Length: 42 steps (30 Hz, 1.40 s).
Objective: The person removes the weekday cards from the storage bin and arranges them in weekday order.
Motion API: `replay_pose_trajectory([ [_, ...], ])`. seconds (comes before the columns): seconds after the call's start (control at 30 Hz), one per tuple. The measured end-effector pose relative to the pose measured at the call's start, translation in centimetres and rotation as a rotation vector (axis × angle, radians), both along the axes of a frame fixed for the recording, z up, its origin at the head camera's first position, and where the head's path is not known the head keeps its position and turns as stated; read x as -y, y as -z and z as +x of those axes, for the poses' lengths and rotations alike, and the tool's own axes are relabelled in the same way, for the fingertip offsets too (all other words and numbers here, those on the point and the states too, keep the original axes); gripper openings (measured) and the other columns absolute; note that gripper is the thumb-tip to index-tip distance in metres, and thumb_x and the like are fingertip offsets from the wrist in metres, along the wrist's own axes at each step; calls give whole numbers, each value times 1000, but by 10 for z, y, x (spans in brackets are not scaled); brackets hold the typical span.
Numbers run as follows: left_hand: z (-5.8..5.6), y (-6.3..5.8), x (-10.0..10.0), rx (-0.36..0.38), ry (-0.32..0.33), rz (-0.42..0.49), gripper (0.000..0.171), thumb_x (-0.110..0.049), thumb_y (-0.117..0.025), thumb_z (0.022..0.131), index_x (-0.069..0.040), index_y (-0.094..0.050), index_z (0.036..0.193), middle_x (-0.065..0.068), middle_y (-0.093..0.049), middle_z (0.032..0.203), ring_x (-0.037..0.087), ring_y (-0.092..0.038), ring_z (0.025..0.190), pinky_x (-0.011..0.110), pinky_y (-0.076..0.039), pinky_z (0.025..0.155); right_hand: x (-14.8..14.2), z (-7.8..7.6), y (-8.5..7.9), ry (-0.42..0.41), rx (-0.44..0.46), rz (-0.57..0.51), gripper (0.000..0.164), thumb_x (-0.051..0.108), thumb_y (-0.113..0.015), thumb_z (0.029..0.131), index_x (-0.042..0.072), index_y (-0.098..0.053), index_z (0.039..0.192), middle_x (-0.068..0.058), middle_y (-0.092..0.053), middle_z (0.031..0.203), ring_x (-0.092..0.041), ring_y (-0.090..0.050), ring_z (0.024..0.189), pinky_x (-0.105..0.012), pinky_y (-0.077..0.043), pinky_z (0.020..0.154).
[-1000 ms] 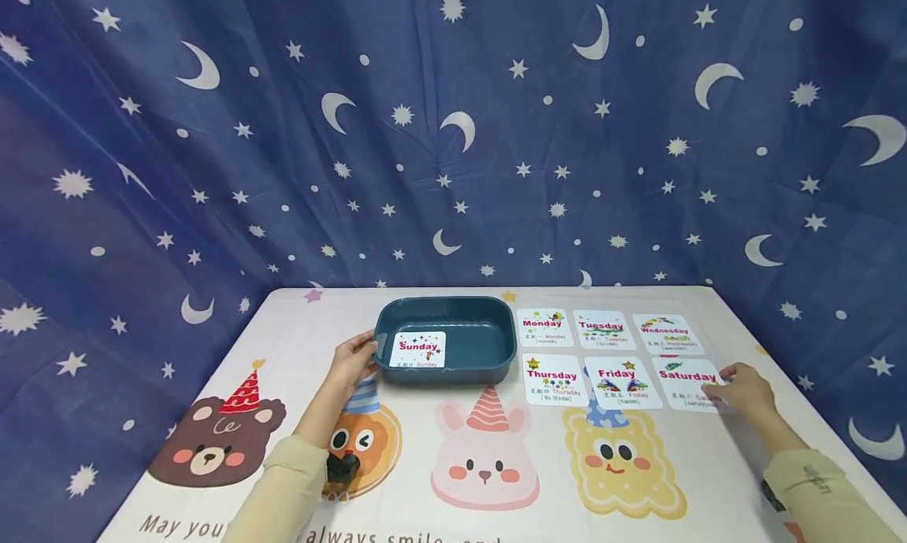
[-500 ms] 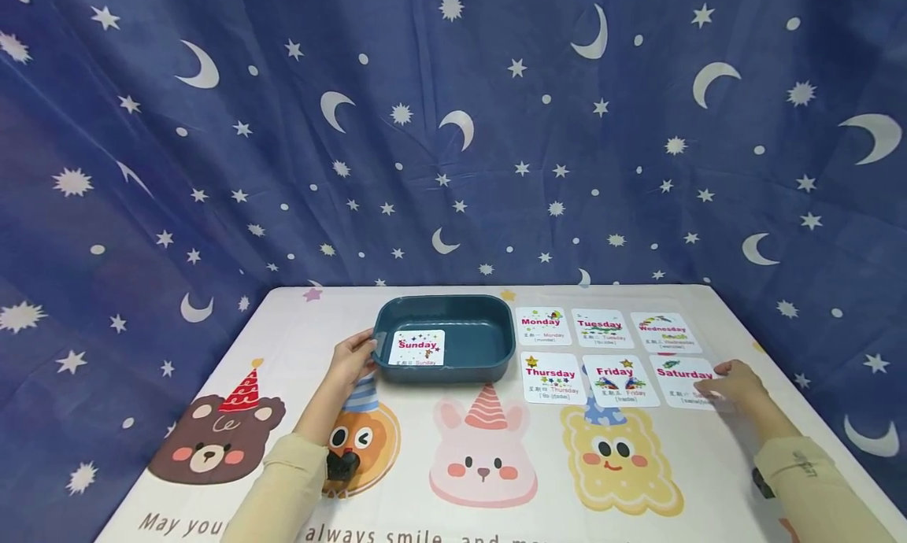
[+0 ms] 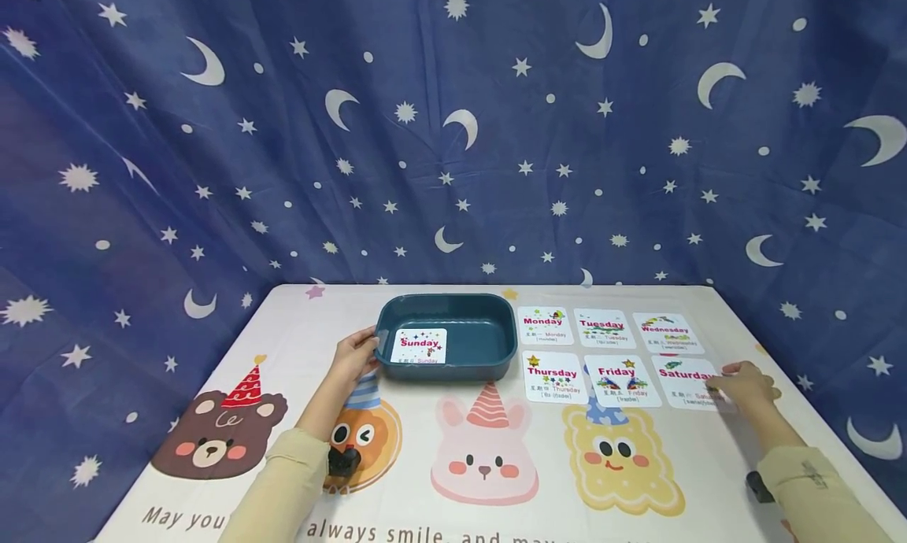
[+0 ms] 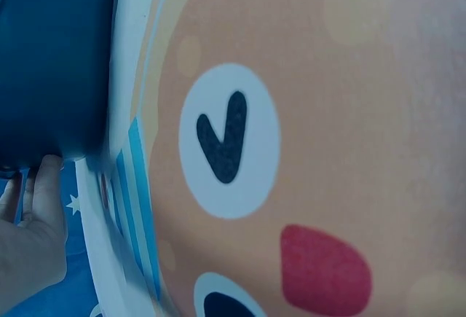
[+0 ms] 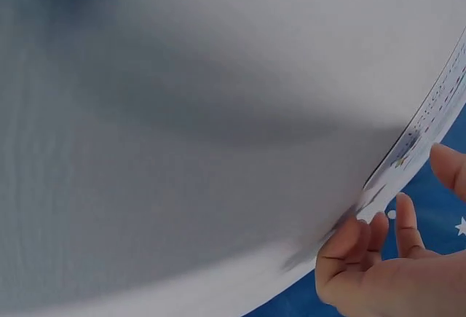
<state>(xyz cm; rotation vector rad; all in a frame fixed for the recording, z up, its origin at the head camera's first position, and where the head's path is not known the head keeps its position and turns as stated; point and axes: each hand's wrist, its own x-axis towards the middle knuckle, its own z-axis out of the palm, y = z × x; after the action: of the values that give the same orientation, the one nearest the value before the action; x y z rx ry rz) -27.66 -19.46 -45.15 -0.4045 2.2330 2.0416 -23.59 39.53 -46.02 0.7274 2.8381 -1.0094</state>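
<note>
My left hand [image 3: 354, 360] grips the left end of a dark teal plastic basin [image 3: 453, 372], thumb at the rim; in the left wrist view its fingers [image 4: 49, 189] touch the basin wall. Inside the basin leans a white "Sunday" card [image 3: 420, 345]. My right hand [image 3: 747, 386] is at the right edge of the "Saturday" card [image 3: 683, 375], the thumb overlapping its lower corner. In the right wrist view the curved fingers [image 5: 342, 248] rest low at the table surface, with a gap between them and the thumb.
Left of the Saturday card lie the Friday [image 3: 623, 382] and Thursday [image 3: 554, 378] cards. Behind them are Monday [image 3: 544, 325], Tuesday [image 3: 605, 328] and Wednesday [image 3: 664, 334]. The white tablecloth [image 3: 510, 519] has cartoon prints. A blue starry curtain [image 3: 489, 173] hangs behind.
My right hand slides slightly left over the Saturday card, then back right, its fingers now spread more. The left hand, basin and cards keep their places; the head view shifts a little.
</note>
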Motion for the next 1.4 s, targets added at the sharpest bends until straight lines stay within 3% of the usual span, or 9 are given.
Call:
replay_pose_trajectory([
  [0.17,-1,1,-1,9,-2,-9,45,-10,-41,99,0,-36,142,24,-44,139,33,-49,121,34,-53,92,2,1,0,21,-19,-49,52,17,-53,85,-16,-36,122,-41,-33,115,-53,-29,105,-48,-34,74],
  [0.27,-1,1,-1,12,-5,-14,44,-10,-41,99,0,-36,142,24,-44,139,34,-50,121,35,-52,93,3,1,-3,7,-61,-68,50,16,-54,85,-15,-38,120,-41,-41,116,-50,-39,102,-40,-38,69],
  [0.4,-1,0,-1,10,-8,-10,44,-10,-41,99,0,-37,142,24,-45,138,32,-51,119,33,-53,91,8,-2,-8,-32,-123,-46,42,15,-53,86,-14,-44,116,-36,-53,101,-37,-54,84,-30,-41,60],
  [0.53,-1,0,-1,5,-4,-8,44,-10,-42,99,0,-37,142,24,-45,138,31,-52,116,31,-55,88,16,-6,-11,-45,-146,-47,40,16,-53,87,-12,-47,114,-29,-56,93,-26,-54,73,-27,-42,56],
  [0.7,0,0,0,0,-7,-10,44,-11,-41,99,0,-37,142,24,-45,137,32,-51,117,30,-54,88,24,-16,-8,-73,-147,-168,44,18,-54,89,-12,-46,120,-27,-55,97,-17,-54,72,-25,-44,54],
  [0.87,-1,1,-1,0,-4,-3,45,-10,-41,99,1,-36,142,25,-45,137,33,-51,118,29,-55,86,37,-25,-3,-76,-136,-344,45,25,-59,90,-5,-49,122,-13,-53,97,-7,-52,69,-20,-48,49],
  [1.07,-2,2,0,2,-6,-2,44,-10,-41,99,0,-37,142,24,-45,138,33,-51,118,30,-55,87,71,-21,-18,-117,-122,-409,48,30,-59,91,-3,-48,124,-5,-56,95,-8,-54,71,-21,-51,57],
  [1.23,-1,1,0,-5,-5,-3,44,-10,-41,99,1,-37,142,25,-45,138,34,-51,118,31,-54,89,92,-14,-33,-250,-118,-428,51,27,-52,95,-8,-41,130,-1,-56,98,-9,-55,77,-25,-54,69],
  [1.4,0,0,-1,-6,1,8,45,-10,-42,98,1,-36,142,26,-44,139,36,-50,121,31,-54,89,112,-10,-42,-299,-120,-489,47,23,-51,96,-7,-41,130,5,-53,93,-11,-57,78,-27,-55,73],
])
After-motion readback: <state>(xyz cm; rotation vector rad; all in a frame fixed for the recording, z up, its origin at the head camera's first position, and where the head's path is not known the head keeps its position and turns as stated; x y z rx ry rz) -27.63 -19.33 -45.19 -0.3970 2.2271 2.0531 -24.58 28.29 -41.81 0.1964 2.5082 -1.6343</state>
